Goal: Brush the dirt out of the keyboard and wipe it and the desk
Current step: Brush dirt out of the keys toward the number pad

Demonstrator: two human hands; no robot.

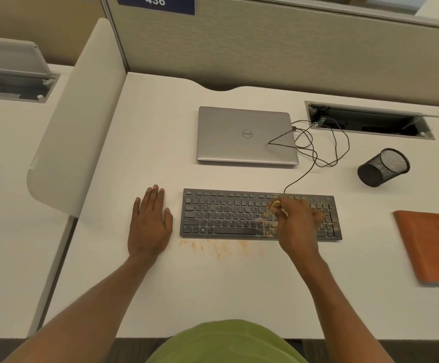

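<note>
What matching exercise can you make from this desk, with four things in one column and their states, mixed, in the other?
1. Dell laptop
2. mesh pen cup
3. orange cloth
4. left hand

A. lies on its side
B. flat on the desk, left of the keyboard
C. closed, behind the keyboard
D. folded, right of the keyboard

Pairs: 1-C, 2-A, 3-D, 4-B

Dark grey plastic keyboard (239,216) tan-speckled at right; white worktop (213,284) orange-flecked; folded orange cloth (428,247); silver closed laptop (244,134); black mesh cup (382,167).
</note>
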